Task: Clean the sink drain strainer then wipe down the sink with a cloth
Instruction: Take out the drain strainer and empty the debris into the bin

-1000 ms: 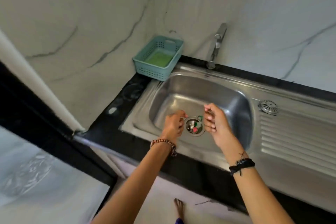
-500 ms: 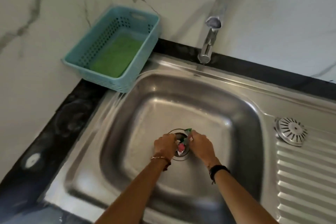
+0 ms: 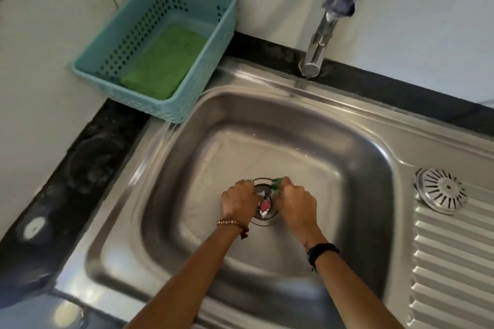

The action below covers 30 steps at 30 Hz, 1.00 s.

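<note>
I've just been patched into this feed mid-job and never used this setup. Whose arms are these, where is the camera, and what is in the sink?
There is no machine here: a person works with bare hands, and one wide camera worn on the head looks down at them. You see a steel sink with a tap behind it. The left hand and right hand are both curled at the rim of the drain strainer, which holds pink and green scraps. What exactly the fingers pinch is hidden. A blue basket at the back left holds a green sponge. A round metal cover lies on the draining board.

Basket [image 3: 216,35] with green sponge [image 3: 163,60]
</note>
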Available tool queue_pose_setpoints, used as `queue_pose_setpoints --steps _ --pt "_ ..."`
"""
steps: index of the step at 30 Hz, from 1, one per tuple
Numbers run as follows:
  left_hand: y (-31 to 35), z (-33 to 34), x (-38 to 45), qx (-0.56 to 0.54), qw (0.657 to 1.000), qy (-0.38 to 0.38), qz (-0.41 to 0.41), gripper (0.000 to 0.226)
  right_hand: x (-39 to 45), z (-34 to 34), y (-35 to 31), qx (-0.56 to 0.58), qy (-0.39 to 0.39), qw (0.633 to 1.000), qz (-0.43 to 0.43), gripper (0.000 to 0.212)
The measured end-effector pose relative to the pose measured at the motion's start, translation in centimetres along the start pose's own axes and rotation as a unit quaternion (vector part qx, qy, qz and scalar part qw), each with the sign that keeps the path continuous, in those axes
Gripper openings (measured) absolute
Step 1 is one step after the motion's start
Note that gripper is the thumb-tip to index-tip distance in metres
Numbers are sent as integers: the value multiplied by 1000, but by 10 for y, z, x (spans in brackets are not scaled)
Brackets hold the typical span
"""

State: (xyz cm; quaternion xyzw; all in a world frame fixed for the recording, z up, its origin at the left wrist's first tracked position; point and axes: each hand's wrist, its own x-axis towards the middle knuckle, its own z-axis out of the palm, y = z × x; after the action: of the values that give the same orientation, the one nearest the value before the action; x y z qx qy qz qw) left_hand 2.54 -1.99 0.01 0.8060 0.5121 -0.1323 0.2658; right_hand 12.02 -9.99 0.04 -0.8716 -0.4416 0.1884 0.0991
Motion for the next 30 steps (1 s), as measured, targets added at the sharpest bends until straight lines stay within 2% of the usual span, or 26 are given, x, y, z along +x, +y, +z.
queue_pose_setpoints --steps 2,4,7,9,12,14,17,21,24,27,30 --pt "-2 -21 -17 -95 995 21 -26 18 -10 -23 -12 86 7 994 64 17" --pt "-11 -46 -44 -190 980 51 -41 12 -25 -46 -33 201 12 974 107 13" --pt "-32 -82 -101 -367 924 101 -36 6 -58 -75 -73 436 16 890 133 22" --pt "-56 -99 -150 -476 867 142 -39 7 -91 -88 -107 533 -26 840 102 29" --pt "-101 -107 -227 -548 814 187 -45 14 -153 -90 -158 569 -97 817 21 29" --pt "-140 -100 -281 -565 792 223 -59 17 -205 -75 -188 545 -133 827 -42 28" --pt "-204 -67 -355 -563 769 279 -113 17 -279 -35 -220 430 -165 872 -164 13" --pt "-288 4 -448 -575 704 340 -239 17 -355 49 -257 277 -221 899 -256 9" --pt "-339 60 -487 -603 628 362 -334 6 -386 121 -282 181 -289 898 -277 10" --pt "-386 115 -490 -615 589 344 -395 5 -401 193 -300 119 -340 893 -269 16" --pt "-434 175 -460 -645 544 309 -438 8 -399 280 -306 47 -368 889 -269 8"
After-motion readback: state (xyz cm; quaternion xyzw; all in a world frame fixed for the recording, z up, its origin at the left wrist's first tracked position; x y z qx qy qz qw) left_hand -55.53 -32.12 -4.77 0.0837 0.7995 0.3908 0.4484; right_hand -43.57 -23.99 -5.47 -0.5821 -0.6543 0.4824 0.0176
